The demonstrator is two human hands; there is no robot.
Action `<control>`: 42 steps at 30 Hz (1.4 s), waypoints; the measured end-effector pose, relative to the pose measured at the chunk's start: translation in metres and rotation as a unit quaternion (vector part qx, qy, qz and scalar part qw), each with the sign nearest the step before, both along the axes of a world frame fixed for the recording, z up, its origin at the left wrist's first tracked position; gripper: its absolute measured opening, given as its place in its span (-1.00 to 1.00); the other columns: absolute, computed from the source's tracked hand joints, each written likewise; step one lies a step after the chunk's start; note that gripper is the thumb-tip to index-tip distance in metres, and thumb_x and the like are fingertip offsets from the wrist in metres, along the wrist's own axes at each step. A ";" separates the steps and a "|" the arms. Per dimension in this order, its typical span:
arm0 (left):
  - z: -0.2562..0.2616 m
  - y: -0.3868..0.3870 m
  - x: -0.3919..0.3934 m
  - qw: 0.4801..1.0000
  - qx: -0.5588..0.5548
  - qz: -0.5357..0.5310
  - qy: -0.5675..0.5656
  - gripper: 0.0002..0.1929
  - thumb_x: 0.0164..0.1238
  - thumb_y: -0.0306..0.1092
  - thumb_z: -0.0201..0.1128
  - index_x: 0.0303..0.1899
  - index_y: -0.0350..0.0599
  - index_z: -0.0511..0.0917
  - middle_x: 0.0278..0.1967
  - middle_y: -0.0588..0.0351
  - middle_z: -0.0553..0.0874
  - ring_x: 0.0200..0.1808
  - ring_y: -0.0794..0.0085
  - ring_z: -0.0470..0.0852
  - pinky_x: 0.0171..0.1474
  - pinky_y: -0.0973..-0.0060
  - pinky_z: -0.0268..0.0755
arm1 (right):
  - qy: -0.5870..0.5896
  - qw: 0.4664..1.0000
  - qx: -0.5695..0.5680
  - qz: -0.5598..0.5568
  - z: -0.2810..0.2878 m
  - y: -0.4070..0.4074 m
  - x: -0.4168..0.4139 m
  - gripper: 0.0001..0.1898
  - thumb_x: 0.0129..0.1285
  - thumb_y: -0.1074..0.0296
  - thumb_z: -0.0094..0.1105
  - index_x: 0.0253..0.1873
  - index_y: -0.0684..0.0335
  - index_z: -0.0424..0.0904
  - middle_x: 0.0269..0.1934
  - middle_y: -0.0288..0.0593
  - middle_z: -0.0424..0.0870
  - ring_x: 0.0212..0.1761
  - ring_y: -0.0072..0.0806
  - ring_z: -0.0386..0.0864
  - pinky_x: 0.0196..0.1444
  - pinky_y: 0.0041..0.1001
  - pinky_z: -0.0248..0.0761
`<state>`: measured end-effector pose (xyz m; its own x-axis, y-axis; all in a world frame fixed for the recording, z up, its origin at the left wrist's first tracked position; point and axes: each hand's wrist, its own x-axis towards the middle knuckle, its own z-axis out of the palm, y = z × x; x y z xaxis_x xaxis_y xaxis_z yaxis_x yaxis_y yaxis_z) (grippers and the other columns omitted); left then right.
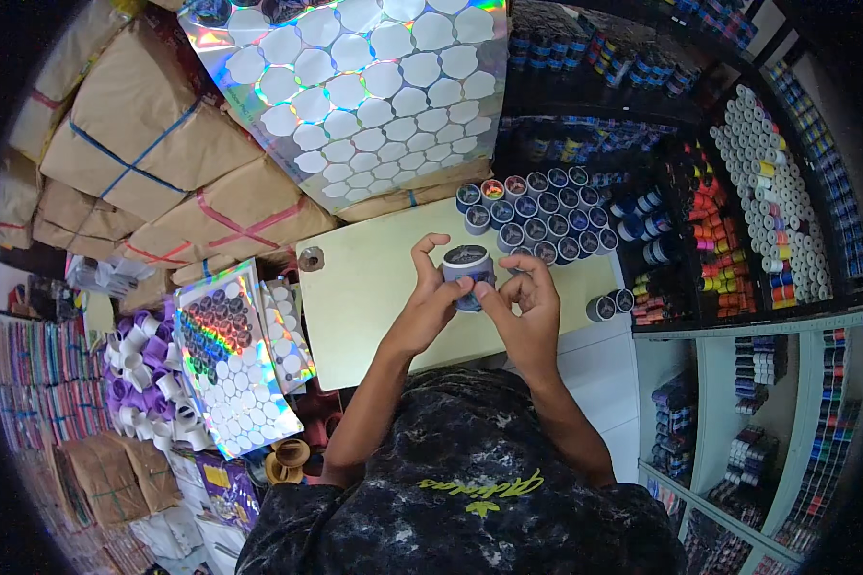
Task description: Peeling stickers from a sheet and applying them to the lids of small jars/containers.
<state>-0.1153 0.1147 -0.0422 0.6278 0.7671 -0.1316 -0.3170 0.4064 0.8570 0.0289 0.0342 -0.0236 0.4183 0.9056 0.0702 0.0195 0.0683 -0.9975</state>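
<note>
A spool [467,262] with a grey rim and a dark round sticker on its upper end is held upright over the pale yellow table [363,316]. My left hand [431,305] holds its left side, the thumb on the front and the index finger raised. My right hand [528,309] has its thumb tip at the spool's lower front, beside the left thumb; its other fingers are curled at the right. Behind the right hand, several rows of similar spools [536,228] stand at the table's far right.
Two more spools [602,307] stand at the table's right edge. A large holographic sticker sheet [403,108] rises behind the table, near paper-wrapped bundles [223,215]. Another sticker sheet [241,402] lies left, by white and purple tubes [151,374]. Shelves of thread [769,194] stand right.
</note>
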 end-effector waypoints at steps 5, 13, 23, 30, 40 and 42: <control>0.007 -0.001 -0.004 0.995 -0.080 -0.009 -0.065 -0.28 0.50 -0.29 0.28 0.46 0.29 -0.04 0.30 -0.25 0.51 0.29 0.06 0.57 0.32 0.14 0.44 | -0.050 0.999 -0.009 0.017 -0.011 0.004 0.005 -0.46 0.27 0.35 0.51 0.27 0.24 0.46 -0.11 -0.26 0.61 -0.05 -0.62 0.56 0.00 -0.51 0.44; 0.014 -0.010 -0.001 0.995 0.074 -0.048 0.048 -0.28 0.63 0.02 0.19 0.57 0.30 -0.09 0.26 -0.06 0.49 0.20 0.28 0.55 0.25 0.29 0.46 | 0.125 0.980 0.047 0.146 -0.004 0.009 -0.001 -0.46 0.63 0.16 0.06 0.55 0.24 0.26 0.29 -0.14 0.48 0.26 -0.52 0.47 0.26 -0.46 0.42; 0.019 -0.008 -0.006 0.991 0.044 -0.103 -0.077 -0.27 0.71 -0.10 0.09 0.67 0.15 -0.12 0.30 0.00 0.48 0.26 0.37 0.48 0.26 0.42 0.39 | 0.169 0.975 0.037 0.137 -0.006 0.004 -0.007 -0.52 0.64 0.15 0.06 0.47 0.27 0.37 0.20 -0.19 0.55 0.21 -0.54 0.47 0.27 -0.49 0.36; 0.026 -0.014 0.003 0.993 0.100 -0.053 -0.013 -0.21 0.62 0.11 0.16 0.66 0.08 0.00 0.31 -0.02 0.47 0.25 0.33 0.50 0.31 0.36 0.39 | 0.126 0.985 0.038 0.115 0.001 0.005 -0.009 -0.53 0.64 0.14 0.04 0.46 0.28 0.37 0.24 -0.16 0.55 0.26 -0.49 0.48 0.32 -0.45 0.35; 0.022 -0.017 0.003 0.986 0.156 -0.046 0.047 -0.31 0.71 0.14 -0.03 0.64 0.08 0.04 0.25 0.05 0.50 0.19 0.43 0.49 0.17 0.51 0.39 | 0.126 0.985 0.049 0.110 -0.004 0.004 -0.007 -0.52 0.65 0.12 0.01 0.45 0.31 0.39 0.25 -0.12 0.57 0.26 -0.45 0.51 0.36 -0.43 0.33; 0.022 -0.016 0.001 0.988 0.145 -0.056 0.024 -0.30 0.70 0.15 -0.02 0.65 0.09 0.03 0.27 0.06 0.49 0.19 0.44 0.49 0.15 0.53 0.39 | 0.150 0.981 0.048 0.114 -0.005 0.003 -0.007 -0.53 0.66 0.11 0.00 0.44 0.31 0.40 0.25 -0.12 0.57 0.27 -0.45 0.50 0.37 -0.43 0.32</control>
